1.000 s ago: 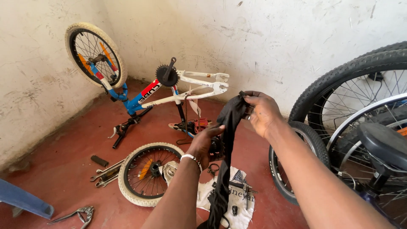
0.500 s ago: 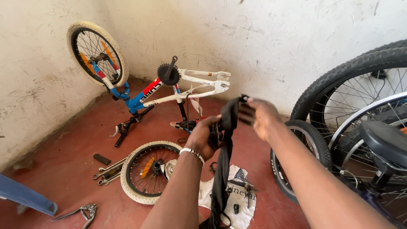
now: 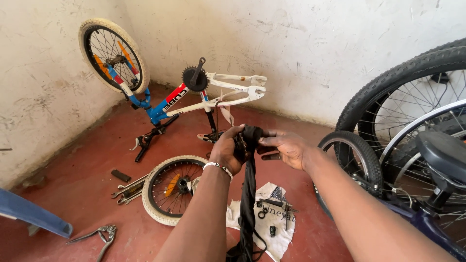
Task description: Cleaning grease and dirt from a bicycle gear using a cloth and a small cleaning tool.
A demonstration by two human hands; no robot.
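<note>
1. Head view: you work over a red floor (image 3: 87,194) in a corner of scuffed white walls (image 3: 310,53).
2. Your left hand (image 3: 228,151) grips the black inner tube (image 3: 248,194) at its top; your right hand (image 3: 286,148) pinches its folded end, and the rest hangs down between your forearms.
3. Beyond lie one loose wheel (image 3: 170,189), one upturned bike frame (image 3: 194,97), one white cloth (image 3: 272,218), one pair of pliers (image 3: 99,237), and one small tyre (image 3: 352,160) to the right.
</note>
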